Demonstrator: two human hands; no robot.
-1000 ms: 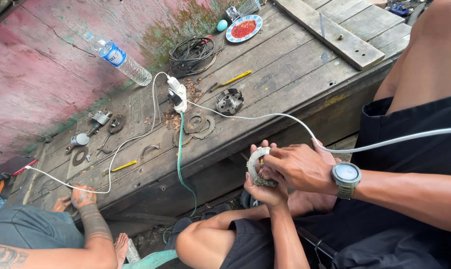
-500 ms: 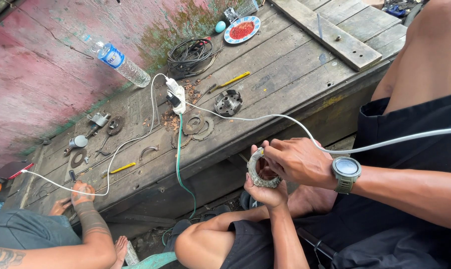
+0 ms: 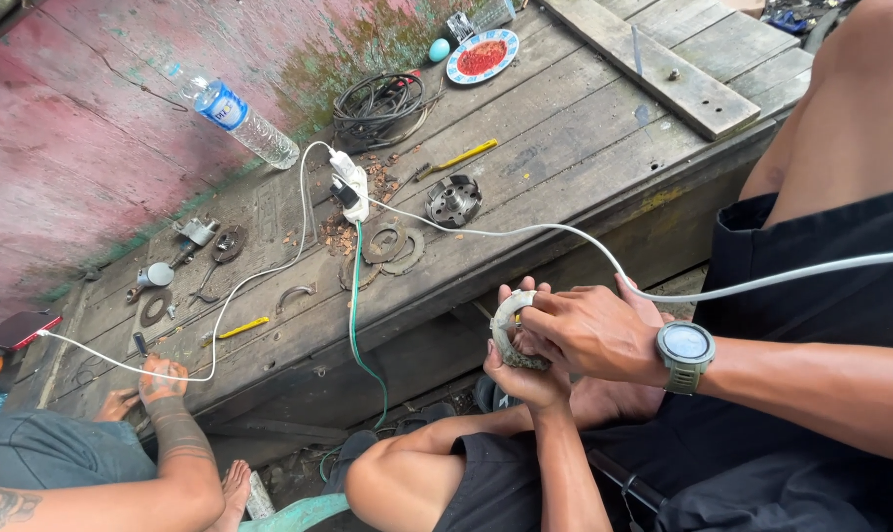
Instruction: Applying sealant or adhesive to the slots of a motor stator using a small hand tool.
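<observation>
Barely shifted, both hands, left hand (image 3: 525,369) and right hand (image 3: 589,330), stay clasped round gritty metal ring (image 3: 506,330).

Weathered plank platform (image 3: 584,148), faded pink wall (image 3: 92,118) behind

The person's right hand (image 3: 589,330) and forearm are bare, with a chunky round wristwatch (image 3: 685,347) with a grey-green case, dark face and matching strap on the wrist. The left hand (image 3: 525,374) and forearm are bare too, with no sleeve. Black fabric shorts (image 3: 525,483) cover the thighs, leaving the bent knees uncovered.
</observation>
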